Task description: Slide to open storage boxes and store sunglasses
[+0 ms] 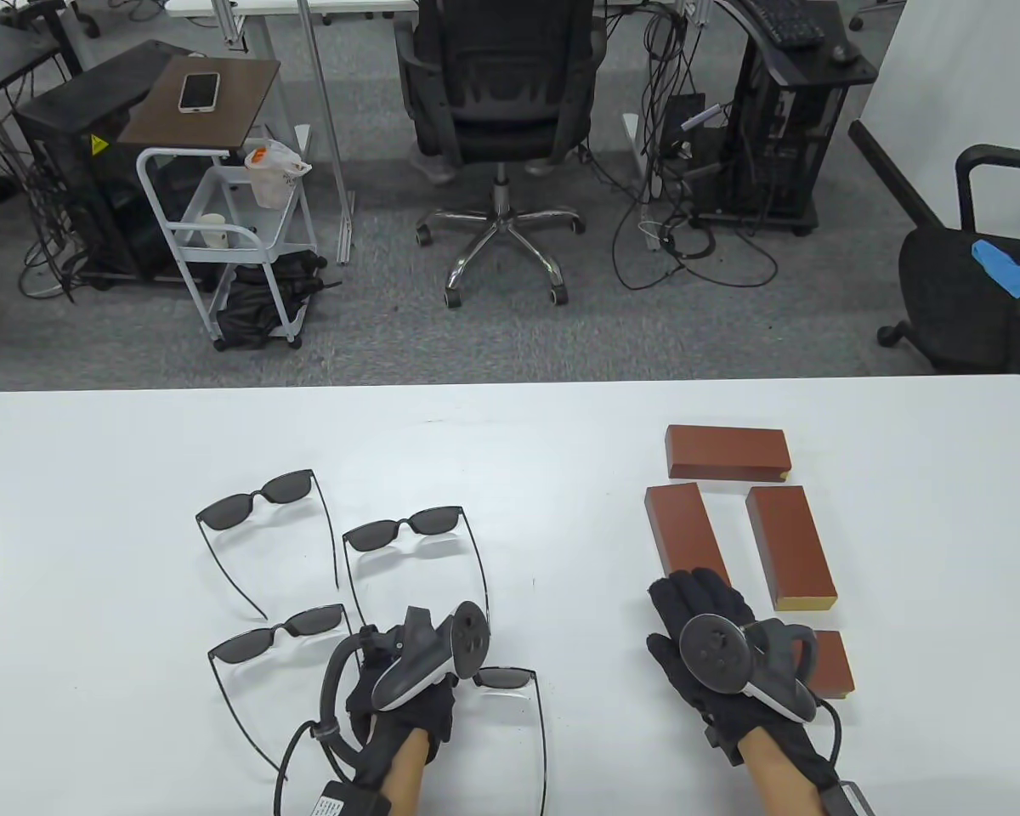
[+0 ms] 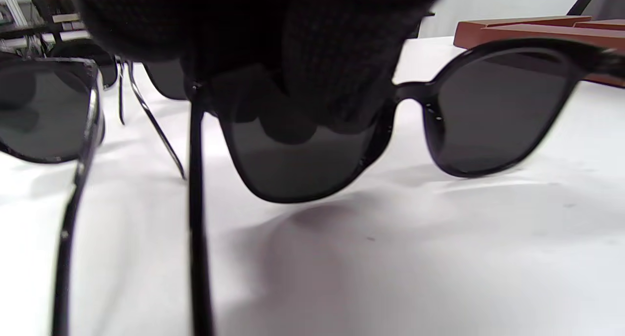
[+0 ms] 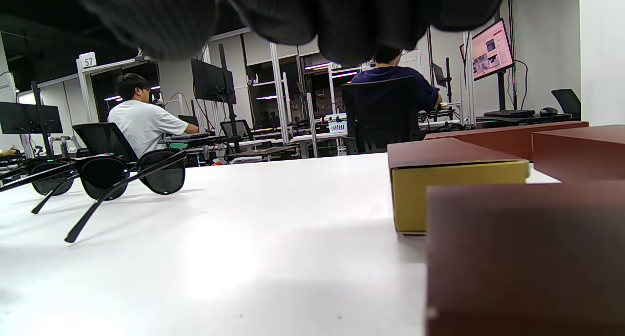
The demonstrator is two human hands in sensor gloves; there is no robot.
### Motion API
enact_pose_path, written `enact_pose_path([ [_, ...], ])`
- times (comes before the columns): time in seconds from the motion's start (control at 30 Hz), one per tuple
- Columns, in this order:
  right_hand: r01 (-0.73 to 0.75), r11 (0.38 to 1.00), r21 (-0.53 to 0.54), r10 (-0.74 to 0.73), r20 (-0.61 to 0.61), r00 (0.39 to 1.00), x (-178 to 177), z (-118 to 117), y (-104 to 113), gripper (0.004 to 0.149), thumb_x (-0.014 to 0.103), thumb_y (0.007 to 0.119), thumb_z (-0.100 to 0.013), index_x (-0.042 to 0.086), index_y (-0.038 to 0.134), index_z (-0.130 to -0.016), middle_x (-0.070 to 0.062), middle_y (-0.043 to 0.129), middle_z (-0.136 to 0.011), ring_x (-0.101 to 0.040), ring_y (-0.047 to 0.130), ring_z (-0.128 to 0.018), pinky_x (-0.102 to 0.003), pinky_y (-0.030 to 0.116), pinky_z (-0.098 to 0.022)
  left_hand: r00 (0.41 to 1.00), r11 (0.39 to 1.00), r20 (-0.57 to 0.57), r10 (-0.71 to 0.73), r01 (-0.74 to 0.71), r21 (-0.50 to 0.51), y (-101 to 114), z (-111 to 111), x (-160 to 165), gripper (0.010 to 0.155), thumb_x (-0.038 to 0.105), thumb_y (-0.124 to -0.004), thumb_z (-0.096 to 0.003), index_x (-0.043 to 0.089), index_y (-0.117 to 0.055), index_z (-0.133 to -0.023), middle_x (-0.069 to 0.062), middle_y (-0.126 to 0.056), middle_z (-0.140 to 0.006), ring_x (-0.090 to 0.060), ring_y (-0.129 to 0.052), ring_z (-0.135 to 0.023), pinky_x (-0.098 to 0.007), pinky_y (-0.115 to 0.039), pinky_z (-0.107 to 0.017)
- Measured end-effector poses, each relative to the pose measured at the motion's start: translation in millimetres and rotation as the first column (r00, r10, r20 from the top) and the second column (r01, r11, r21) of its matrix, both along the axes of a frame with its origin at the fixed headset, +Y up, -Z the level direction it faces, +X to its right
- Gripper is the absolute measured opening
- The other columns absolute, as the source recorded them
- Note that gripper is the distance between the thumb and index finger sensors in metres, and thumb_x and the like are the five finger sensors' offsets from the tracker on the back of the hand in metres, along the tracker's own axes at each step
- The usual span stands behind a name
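Note:
Several black sunglasses lie open on the left of the white table [image 1: 510, 459]. My left hand [image 1: 416, 697] curls its fingers [image 2: 302, 82] over the top of the nearest sunglasses [image 1: 503, 677] [image 2: 493, 111] and grips the frame above one lens. Several brown storage boxes lie at the right, all slid closed. My right hand [image 1: 688, 603] hovers with relaxed fingers [image 3: 342, 28] over the near end of the left box [image 1: 684, 527], whose yellow end [image 3: 459, 194] faces me. It holds nothing. A short box [image 1: 833, 663] [image 3: 527, 258] lies just right of that wrist.
Other sunglasses lie at the far left [image 1: 259, 501], middle [image 1: 404, 531] and near left [image 1: 280, 633]. Two more boxes sit further back [image 1: 727, 450] and to the right [image 1: 789, 544]. Beyond the table's far edge stand an office chair [image 1: 493, 93] and a cart [image 1: 221, 229].

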State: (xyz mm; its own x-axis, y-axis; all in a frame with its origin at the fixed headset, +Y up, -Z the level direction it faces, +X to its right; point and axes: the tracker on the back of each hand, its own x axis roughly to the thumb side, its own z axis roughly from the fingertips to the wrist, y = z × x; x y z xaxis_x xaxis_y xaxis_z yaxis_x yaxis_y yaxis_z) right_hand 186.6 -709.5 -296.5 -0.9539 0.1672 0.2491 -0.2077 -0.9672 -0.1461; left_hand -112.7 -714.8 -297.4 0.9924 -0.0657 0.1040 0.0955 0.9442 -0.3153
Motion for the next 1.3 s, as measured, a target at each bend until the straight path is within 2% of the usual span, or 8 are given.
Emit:
enact_pose_path([
  [0.23, 0.042, 0.999, -0.020, -0.043, -0.043, 0.998, -1.8, -0.5, -1.0, 0.060, 0.047, 0.078, -0.034, 0.026, 0.065, -0.088, -0.009, 0.070, -0.098, -0.038, 0.067, -0.090, -0.049, 0.064, -0.066, 0.991, 0.984, 0.101, 0.091, -0.105, 0.141, 17.2, 8.4, 15.7, 0.042, 0.028, -0.083, -0.0448, 0.037, -0.091, -0.085, 0.003, -0.094, -0.086, -0.026, -0.091, -0.073, -0.050, -0.075, -0.050],
  [0.33, 0.117, 0.992, -0.045, -0.120, -0.065, 0.991, -3.4, -1.3, -1.2, 0.059, 0.046, 0.080, -0.033, 0.026, 0.066, -0.087, -0.008, 0.073, -0.096, -0.037, 0.072, -0.087, -0.047, 0.068, -0.064, 0.974, 0.942, 0.151, 0.166, -0.202, 0.269, 27.2, 13.1, 16.6, 0.043, 0.030, -0.080, -0.0452, 0.038, -0.089, -0.086, 0.002, -0.092, -0.086, -0.027, -0.089, -0.074, -0.050, -0.074, -0.051],
  [0.47, 0.253, 0.963, -0.087, -0.259, -0.070, 0.963, -5.7, -1.5, -1.1, 0.058, 0.043, 0.084, -0.033, 0.026, 0.068, -0.086, -0.009, 0.078, -0.093, -0.036, 0.078, -0.084, -0.046, 0.072, -0.062, 0.939, 0.883, 0.204, 0.275, -0.331, 0.333, 34.6, 18.1, 16.8, 0.044, 0.030, -0.076, -0.0457, 0.039, -0.087, -0.087, 0.003, -0.089, -0.086, -0.027, -0.088, -0.075, -0.050, -0.074, -0.052],
  [0.73, 0.457, 0.868, -0.196, -0.488, -0.165, 0.857, -16.2, -0.4, 0.0, 0.060, 0.038, 0.094, -0.027, 0.029, 0.073, -0.083, -0.004, 0.087, -0.086, -0.031, 0.089, -0.077, -0.043, 0.080, -0.057, 0.887, 0.843, 0.275, 0.370, -0.445, 0.301, 42.4, 25.0, 22.9, 0.044, 0.031, -0.075, -0.0461, 0.040, -0.087, -0.087, 0.003, -0.088, -0.086, -0.027, -0.087, -0.075, -0.051, -0.073, -0.053],
  [0.93, 0.605, 0.765, -0.222, -0.640, -0.158, 0.752, -19.1, 0.3, 0.0, 0.043, 0.038, 0.089, -0.030, 0.029, 0.085, -0.071, -0.001, 0.102, -0.069, -0.026, 0.102, -0.062, -0.040, 0.090, -0.045, 0.845, 0.818, 0.282, 0.455, -0.521, 0.242, 46.4, 26.5, 22.8, 0.044, 0.031, -0.076, -0.0461, 0.041, -0.087, -0.087, 0.003, -0.088, -0.086, -0.026, -0.087, -0.075, -0.050, -0.074, -0.052],
  [1.03, 0.691, 0.693, -0.206, -0.718, -0.115, 0.686, -14.1, 0.2, 1.6, 0.041, 0.038, 0.090, -0.030, 0.025, 0.088, -0.069, -0.002, 0.106, -0.063, -0.026, 0.106, -0.055, -0.039, 0.093, -0.040, 0.720, 0.698, 0.233, 0.653, -0.692, 0.184, 46.1, 24.1, 12.1, 0.044, 0.032, -0.078, -0.0458, 0.040, -0.087, -0.088, 0.004, -0.088, -0.087, -0.026, -0.087, -0.076, -0.050, -0.074, -0.054],
  [1.13, 0.706, 0.690, -0.160, -0.722, -0.092, 0.686, -10.4, 0.8, 4.1, 0.041, 0.038, 0.090, -0.029, 0.025, 0.089, -0.068, -0.002, 0.107, -0.061, -0.025, 0.108, -0.052, -0.038, 0.095, -0.037, 0.565, 0.550, 0.164, 0.809, -0.825, 0.131, 39.4, 20.6, 2.4, 0.045, 0.034, -0.078, -0.0466, 0.037, -0.085, -0.091, 0.002, -0.089, -0.089, -0.028, -0.088, -0.078, -0.051, -0.074, -0.055],
  [1.3, 0.755, 0.645, -0.120, -0.763, -0.038, 0.645, -8.4, 2.8, 6.1, 0.041, 0.038, 0.091, -0.028, 0.022, 0.089, -0.067, -0.003, 0.109, -0.056, -0.024, 0.110, -0.047, -0.037, 0.097, -0.033, 0.202, 0.202, 0.004, 0.979, -0.979, 0.029, 18.4, 13.3, -12.5, 0.052, 0.049, -0.072, -0.0486, 0.033, -0.080, -0.097, -0.002, -0.086, -0.094, -0.032, -0.085, -0.080, -0.052, -0.073, -0.055],
])
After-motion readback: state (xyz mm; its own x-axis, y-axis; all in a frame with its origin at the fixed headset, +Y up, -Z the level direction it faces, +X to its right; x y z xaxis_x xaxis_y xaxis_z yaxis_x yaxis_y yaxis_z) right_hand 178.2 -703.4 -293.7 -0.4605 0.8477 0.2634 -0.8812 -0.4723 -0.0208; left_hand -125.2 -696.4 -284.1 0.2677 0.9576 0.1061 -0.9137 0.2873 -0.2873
